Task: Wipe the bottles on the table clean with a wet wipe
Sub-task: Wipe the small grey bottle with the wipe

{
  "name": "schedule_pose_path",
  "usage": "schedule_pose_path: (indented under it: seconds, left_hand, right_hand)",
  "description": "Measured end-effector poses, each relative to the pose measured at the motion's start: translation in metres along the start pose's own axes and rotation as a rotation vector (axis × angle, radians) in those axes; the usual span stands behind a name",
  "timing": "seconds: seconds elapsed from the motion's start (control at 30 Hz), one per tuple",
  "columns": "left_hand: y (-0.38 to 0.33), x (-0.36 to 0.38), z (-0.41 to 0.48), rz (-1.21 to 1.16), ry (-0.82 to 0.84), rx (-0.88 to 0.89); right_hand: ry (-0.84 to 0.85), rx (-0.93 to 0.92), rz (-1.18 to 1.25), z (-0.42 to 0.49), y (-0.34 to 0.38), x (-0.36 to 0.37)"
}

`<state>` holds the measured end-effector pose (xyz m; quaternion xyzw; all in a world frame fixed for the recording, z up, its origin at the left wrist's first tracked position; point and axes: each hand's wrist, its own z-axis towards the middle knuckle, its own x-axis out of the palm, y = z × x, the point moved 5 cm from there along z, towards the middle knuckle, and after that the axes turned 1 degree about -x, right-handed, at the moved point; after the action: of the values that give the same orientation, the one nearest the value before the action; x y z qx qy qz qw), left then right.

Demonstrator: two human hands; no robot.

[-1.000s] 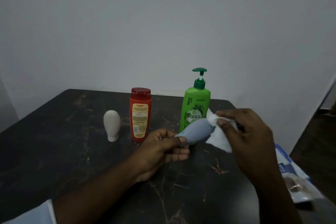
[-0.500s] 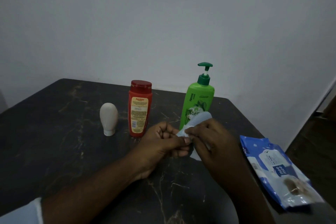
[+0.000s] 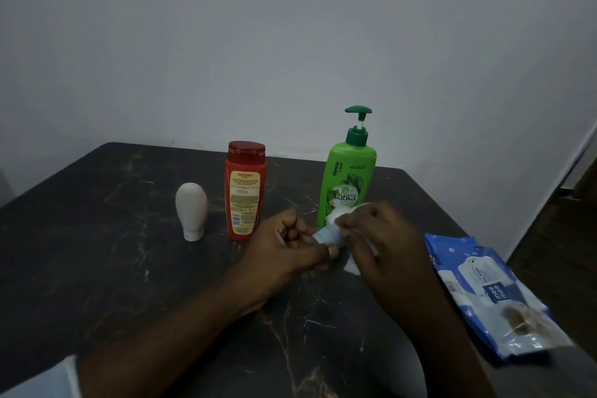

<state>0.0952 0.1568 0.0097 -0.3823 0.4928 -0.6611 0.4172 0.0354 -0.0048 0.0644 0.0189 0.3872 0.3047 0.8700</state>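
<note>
My left hand [image 3: 290, 245] grips the cap end of the small grey bottle [image 3: 328, 235], fingers curled round it. My right hand [image 3: 381, 242] curls over its body, pressing the wipe [image 3: 352, 266] against it. I hold it low over the worktop [image 3: 97, 252], just in front of the green bottle [image 3: 350, 178]. It seems light, squashy and slick once wet, so the stiffer cap end is my best hold. The red bottle [image 3: 245, 191] and white bottle [image 3: 191, 210] stand to the left, and the pack [image 3: 484, 294] lies by the right edge. The open room is towards me.
</note>
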Motion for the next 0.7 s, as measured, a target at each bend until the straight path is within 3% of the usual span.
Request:
schedule_pose_path:
  seconds: [0.07,0.13,0.37,0.43,0.57,0.7]
  left_hand:
    - [0.000,-0.002,0.001,0.024,0.004,0.006]
    - [0.001,-0.003,0.001,0.043,-0.003,0.010]
    - [0.000,-0.003,0.001,0.166,-0.054,0.081]
    - [0.000,-0.003,0.001,0.162,-0.056,0.084]
    - [-0.002,-0.004,0.000,0.120,-0.029,0.109]
    - [-0.006,-0.005,-0.001,0.253,-0.047,0.177]
  right_hand:
    - [0.101,-0.055,0.060,0.000,0.002,0.005]
    - [0.082,-0.042,0.074,0.000,-0.005,0.004]
    - [-0.274,0.177,-0.100,-0.004,-0.025,-0.011]
    - [-0.232,0.129,-0.078,-0.003,-0.013,-0.010]
    - [0.026,-0.054,0.030,0.000,0.012,0.000]
    - [-0.027,-0.024,-0.028,0.002,0.003,-0.005]
